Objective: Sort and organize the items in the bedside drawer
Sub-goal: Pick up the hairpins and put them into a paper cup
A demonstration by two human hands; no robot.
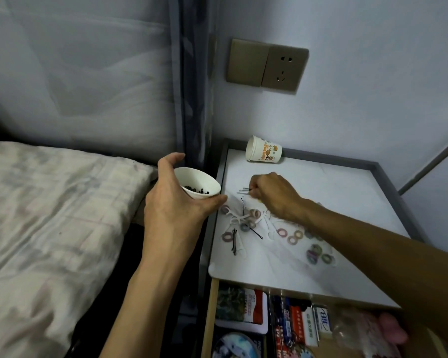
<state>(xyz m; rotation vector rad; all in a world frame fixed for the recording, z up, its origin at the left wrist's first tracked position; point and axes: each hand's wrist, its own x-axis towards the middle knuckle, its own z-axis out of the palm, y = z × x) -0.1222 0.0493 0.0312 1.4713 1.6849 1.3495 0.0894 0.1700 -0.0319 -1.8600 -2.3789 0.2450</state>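
My left hand (176, 202) grips a white paper cup (199, 180) with dark hairpins in its bottom, held at the left edge of the bedside table (347, 202). My right hand (274, 195) is over the tabletop, its fingertips pinching several thin hairpins (244, 191) that stick out to the left. Below it lies a scatter of black hairpins (234, 241), small coloured hair ties (295, 236) and white floss picks (237, 219). The open drawer (210, 319) at the bottom holds packets, cards and a tin.
A second printed paper cup (263, 150) lies on its side at the table's back edge. The bed (49, 215) with a pale quilt is on the left. A wall socket (282, 69) sits above the table. A grey raised rim (393, 192) borders the tabletop.
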